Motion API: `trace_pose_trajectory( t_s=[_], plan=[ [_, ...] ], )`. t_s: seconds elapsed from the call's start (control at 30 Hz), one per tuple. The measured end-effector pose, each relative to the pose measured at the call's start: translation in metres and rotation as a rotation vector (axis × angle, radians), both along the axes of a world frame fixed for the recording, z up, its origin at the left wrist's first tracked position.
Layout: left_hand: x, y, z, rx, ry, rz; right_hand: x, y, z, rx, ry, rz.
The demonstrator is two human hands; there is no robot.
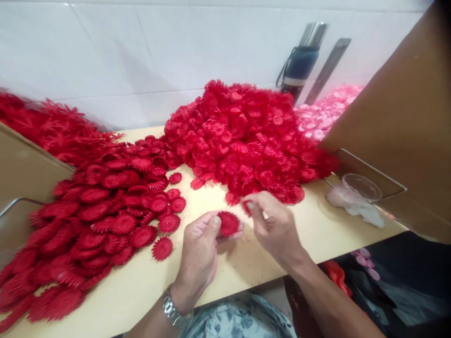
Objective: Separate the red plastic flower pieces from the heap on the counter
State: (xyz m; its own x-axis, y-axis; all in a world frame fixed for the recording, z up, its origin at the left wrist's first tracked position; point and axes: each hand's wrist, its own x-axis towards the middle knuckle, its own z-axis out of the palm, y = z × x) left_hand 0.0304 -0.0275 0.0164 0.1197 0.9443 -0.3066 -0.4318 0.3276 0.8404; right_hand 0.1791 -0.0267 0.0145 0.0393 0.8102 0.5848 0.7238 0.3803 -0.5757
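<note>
While the left hand (199, 249) pinches a red flower disc (229, 223) between thumb and fingertips just above the table (246, 267), the right hand (273, 225) closes on a smaller red piece (246, 206) right beside it. It looks like the two parts are being fitted together, so keep the disc flat and steady, line the small piece up over its centre, and press straight in. The tall pile (246, 136) sits just behind the hands and the flatter pile (105, 216) to the left.

Head-worn view, forward and down, close over table (246, 263).
</note>
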Motion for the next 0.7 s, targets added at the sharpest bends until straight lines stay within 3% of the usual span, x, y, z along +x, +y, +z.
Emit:
trace_pose_trajectory(
  t_s=[0.13, 0.23, 0.5, 0.6, 0.7],
  plan=[
    [-0.011, 0.006, 0.002, -0.009, 0.020, 0.015, 0.052, 0.010, 0.000, 0.085, -0.263, -0.345],
    [-0.013, 0.007, 0.002, -0.041, -0.013, -0.044, 0.074, 0.015, -0.003, 0.063, -0.463, -0.435],
    [-0.006, 0.003, 0.001, -0.080, -0.061, -0.083, 0.055, 0.021, -0.015, 0.075, -0.595, -0.359],
    [-0.006, 0.004, 0.000, -0.110, -0.057, -0.043, 0.058, 0.020, -0.011, 0.102, -0.464, -0.308],
    [-0.003, 0.003, 0.001, -0.128, -0.067, -0.038, 0.046, 0.011, -0.002, 0.059, -0.190, -0.162]
  ],
)
